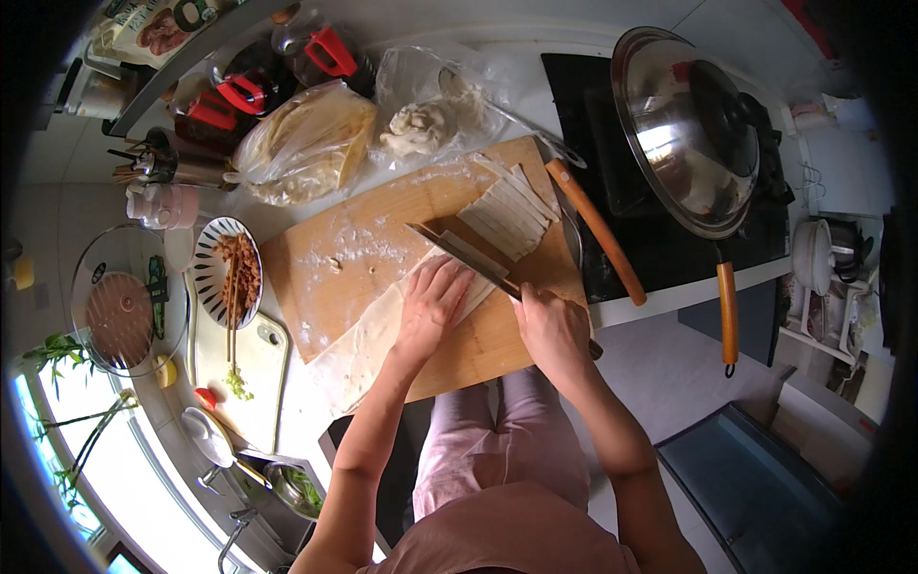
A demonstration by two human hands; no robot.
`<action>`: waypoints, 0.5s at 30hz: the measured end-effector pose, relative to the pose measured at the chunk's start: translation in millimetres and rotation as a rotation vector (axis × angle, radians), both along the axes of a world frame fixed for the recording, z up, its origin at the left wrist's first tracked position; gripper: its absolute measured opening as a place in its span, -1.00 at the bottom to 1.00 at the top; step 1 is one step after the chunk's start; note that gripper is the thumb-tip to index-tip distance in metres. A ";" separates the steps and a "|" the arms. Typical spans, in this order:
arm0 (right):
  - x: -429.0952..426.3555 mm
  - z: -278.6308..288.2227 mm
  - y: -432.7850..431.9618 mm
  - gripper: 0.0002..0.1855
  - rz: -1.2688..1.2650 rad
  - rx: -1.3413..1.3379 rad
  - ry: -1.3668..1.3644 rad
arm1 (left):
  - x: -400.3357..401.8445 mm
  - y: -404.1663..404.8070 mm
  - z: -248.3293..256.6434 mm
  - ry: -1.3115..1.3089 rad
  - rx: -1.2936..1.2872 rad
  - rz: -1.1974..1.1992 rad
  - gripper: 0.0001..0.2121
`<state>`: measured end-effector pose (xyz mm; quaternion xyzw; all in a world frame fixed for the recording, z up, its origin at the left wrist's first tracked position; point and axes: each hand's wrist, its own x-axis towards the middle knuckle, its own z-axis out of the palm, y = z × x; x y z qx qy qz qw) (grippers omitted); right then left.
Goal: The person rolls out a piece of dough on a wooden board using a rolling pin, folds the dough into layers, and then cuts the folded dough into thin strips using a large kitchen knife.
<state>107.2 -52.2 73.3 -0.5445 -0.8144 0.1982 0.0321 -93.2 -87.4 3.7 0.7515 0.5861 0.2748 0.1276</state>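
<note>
My right hand (552, 326) grips the handle of a cleaver (459, 260), whose blade stands on edge across a long folded sheet of dough (380, 333). Flat on that dough, just left of the blade, rests my left hand (434, 301). The sheet runs down to the lower left, past the edge of a floured wooden board (315, 265). On the board's right side lie several cut dough strips (505, 215), side by side. A narrow strip of dough shows just beyond the blade; whether it is fully severed I cannot tell.
A wooden rolling pin (597, 233) lies right of the board by a lidded wok (688, 136) on a black cooktop (617, 265). Bagged dough (416, 129) sits behind. Leftward are a bowl of minced meat (240, 273) with chopsticks and a pale cutting board (251, 380).
</note>
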 end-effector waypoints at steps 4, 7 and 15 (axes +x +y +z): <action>-7.0 -10.1 11.2 -0.76 -0.026 0.011 0.123 | 1.0 1.2 -0.6 0.002 0.014 -0.001 -0.68; -8.5 -10.1 17.7 -0.71 -0.080 0.004 0.186 | 1.0 1.3 2.8 -0.006 0.017 -0.002 -0.65; 18.8 16.4 -17.8 -0.74 -0.012 0.010 0.036 | -9.6 -9.6 4.9 -0.004 0.011 0.033 -0.70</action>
